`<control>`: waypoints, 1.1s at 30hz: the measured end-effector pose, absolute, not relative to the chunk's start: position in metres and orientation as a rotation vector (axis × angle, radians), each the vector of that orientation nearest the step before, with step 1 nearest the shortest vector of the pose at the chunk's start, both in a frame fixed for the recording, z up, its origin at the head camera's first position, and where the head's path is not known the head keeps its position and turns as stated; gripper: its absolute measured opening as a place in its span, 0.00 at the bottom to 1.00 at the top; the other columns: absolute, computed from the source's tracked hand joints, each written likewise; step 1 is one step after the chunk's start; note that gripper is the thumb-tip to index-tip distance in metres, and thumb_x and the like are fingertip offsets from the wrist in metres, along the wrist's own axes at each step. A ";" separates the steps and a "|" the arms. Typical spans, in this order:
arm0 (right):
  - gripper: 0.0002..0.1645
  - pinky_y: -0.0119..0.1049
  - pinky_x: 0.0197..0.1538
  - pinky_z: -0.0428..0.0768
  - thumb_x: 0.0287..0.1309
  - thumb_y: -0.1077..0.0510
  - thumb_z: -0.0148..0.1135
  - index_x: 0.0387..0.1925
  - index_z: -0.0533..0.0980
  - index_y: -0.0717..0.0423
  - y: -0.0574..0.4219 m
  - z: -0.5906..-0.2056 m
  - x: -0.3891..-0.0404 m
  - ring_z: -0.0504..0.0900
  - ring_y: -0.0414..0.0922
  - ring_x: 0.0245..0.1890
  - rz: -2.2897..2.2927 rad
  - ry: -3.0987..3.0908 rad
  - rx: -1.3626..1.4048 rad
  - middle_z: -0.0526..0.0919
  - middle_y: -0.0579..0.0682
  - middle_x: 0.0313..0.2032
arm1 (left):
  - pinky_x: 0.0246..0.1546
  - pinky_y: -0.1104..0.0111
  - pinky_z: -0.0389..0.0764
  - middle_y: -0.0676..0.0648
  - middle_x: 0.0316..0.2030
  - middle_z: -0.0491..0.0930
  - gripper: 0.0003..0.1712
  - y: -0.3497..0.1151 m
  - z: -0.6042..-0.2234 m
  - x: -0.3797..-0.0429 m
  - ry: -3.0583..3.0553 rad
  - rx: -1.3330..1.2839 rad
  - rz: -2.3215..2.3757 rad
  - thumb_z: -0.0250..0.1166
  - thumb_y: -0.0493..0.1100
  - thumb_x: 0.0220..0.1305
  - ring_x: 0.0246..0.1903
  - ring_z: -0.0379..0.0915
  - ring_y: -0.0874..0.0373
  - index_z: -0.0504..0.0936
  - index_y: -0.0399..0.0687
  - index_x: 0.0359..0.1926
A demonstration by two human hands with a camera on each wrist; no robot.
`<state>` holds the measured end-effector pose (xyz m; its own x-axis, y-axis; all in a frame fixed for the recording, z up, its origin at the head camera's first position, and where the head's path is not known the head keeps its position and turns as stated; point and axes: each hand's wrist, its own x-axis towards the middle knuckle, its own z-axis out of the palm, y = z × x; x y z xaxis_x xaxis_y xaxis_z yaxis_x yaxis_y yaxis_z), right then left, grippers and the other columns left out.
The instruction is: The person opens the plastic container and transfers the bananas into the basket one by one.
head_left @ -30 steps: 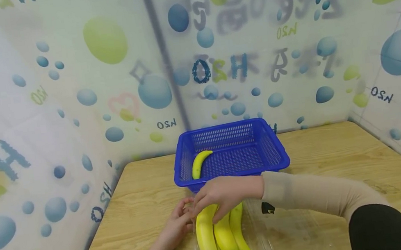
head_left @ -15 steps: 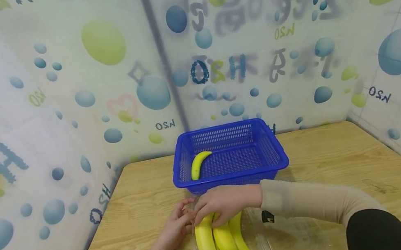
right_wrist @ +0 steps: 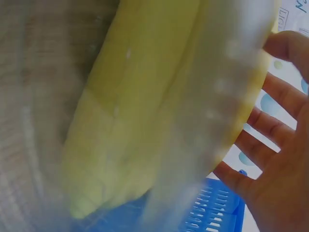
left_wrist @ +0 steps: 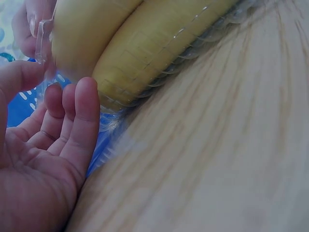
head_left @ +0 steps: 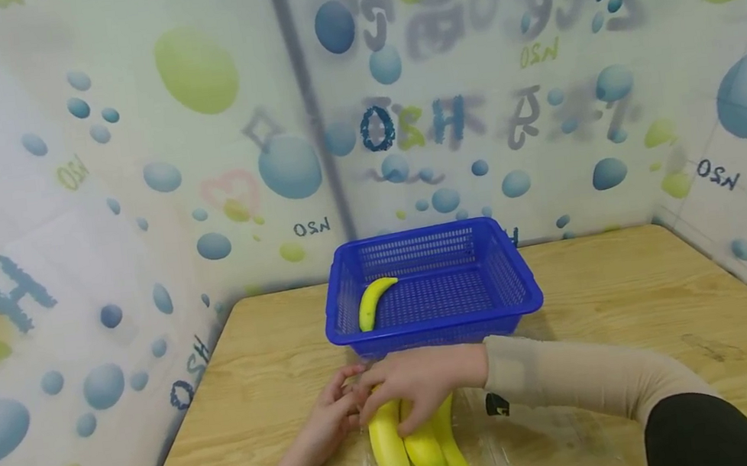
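Note:
Several yellow bananas (head_left: pixel 426 454) lie in a clear plastic container (left_wrist: pixel 186 65) near the table's front. At its far left corner is my left hand (head_left: pixel 323 431), palm turned up. In the left wrist view its thumb touches the clear rim (left_wrist: pixel 42 41), and the relaxed fingers rest by the container's end. My right hand (head_left: pixel 418 382) reaches over the far end of the bananas, fingertips close to the left hand. From the right wrist, its fingers (right_wrist: pixel 260 123) appear spread and nearly straight against the container's edge. How far the clear lid is folded is hard to tell.
Behind the hands stands a blue perforated basket (head_left: pixel 439 325) with one banana (head_left: pixel 374 302) at its left side. Wooden tabletop (head_left: pixel 275 336) surrounds both, and a patterned curtain (head_left: pixel 234 164) hangs behind. Thin clear plastic (head_left: pixel 521 439) spreads right of the bananas.
My right hand has come slightly nearer to me, uncovering the basket's front rim. The left hand stays at the container's corner. The bananas have hardly moved.

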<state>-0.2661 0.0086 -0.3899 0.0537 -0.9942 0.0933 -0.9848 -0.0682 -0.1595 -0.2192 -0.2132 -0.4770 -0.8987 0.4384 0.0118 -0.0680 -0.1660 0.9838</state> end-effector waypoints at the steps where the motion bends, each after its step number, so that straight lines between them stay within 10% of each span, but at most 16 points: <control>1: 0.28 0.25 0.61 0.63 0.55 0.49 0.64 0.59 0.76 0.43 0.009 -0.390 -0.266 0.69 0.38 0.59 -0.276 2.109 -2.236 0.73 0.47 0.60 | 0.39 0.67 0.79 0.50 0.40 0.76 0.21 -0.213 -0.477 -0.219 1.767 0.434 2.126 0.51 0.34 0.69 0.41 0.76 0.59 0.63 0.52 0.60; 21: 0.36 0.28 0.61 0.62 0.41 0.58 0.67 0.58 0.74 0.40 0.007 -0.381 -0.272 0.66 0.37 0.57 -0.278 2.024 -2.106 0.70 0.44 0.59 | 0.39 0.66 0.79 0.49 0.41 0.74 0.21 -0.214 -0.477 -0.220 1.817 0.400 2.116 0.50 0.33 0.67 0.41 0.73 0.58 0.64 0.53 0.59; 33: 0.31 0.27 0.58 0.65 0.49 0.64 0.67 0.56 0.76 0.39 0.004 -0.371 -0.273 0.68 0.30 0.56 -0.255 2.044 -2.031 0.75 0.35 0.55 | 0.37 0.67 0.79 0.48 0.39 0.74 0.25 -0.212 -0.475 -0.220 1.814 0.399 2.129 0.50 0.31 0.66 0.39 0.75 0.58 0.58 0.41 0.63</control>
